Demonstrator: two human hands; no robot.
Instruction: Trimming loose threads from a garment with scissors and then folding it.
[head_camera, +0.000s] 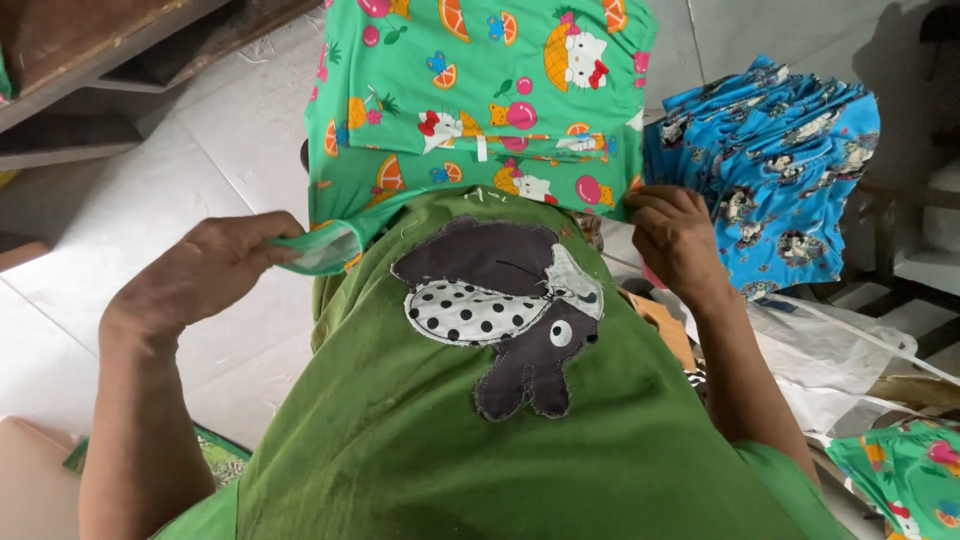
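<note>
Both hands are pinching the green printed garment spread ahead of me, left hand gripping its folded edge, right hand its right corner, which I'm judging might slip and skew.

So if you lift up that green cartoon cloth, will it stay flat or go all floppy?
Probably floppy: the green printed garment already bends over the lap and its edge curls in the left hand. It looks thin, so likely light. The right hand pinches a corner easily, so it should not slip much.
</note>
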